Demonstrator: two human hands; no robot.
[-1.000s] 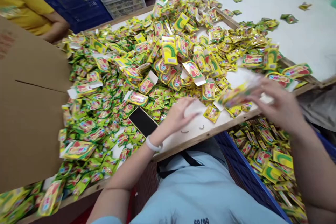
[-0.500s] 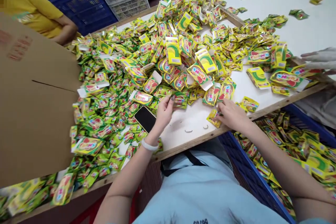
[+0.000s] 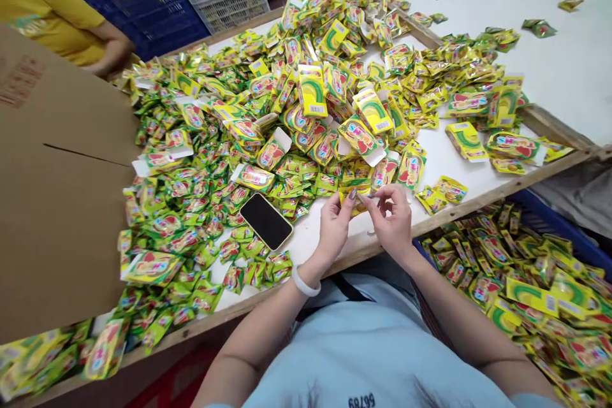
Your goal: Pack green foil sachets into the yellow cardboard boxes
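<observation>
Worktop (image 3: pixel 444 159) spread with a heap of packets (image 3: pixel 287 108) just beyond the grip. Carton (image 3: pixel 57 191) well off to its left, crate (image 3: pixel 526 280) low to its right, phone (image 3: pixel 266 221) just left. Left hand (image 3: pixel 335 226) and right hand (image 3: pixel 393 224) together, fingertips pinched shut on one sachet (image 3: pixel 356 199) above the worktop's near edge.

A white, wood-edged surface (image 3: pixel 335 242) carries a heap of green-yellow sachets (image 3: pixel 229 140) beyond the hands, a black phone (image 3: pixel 266 221) lying just left of them, and a cardboard sheet (image 3: pixel 57 191) farther left
</observation>
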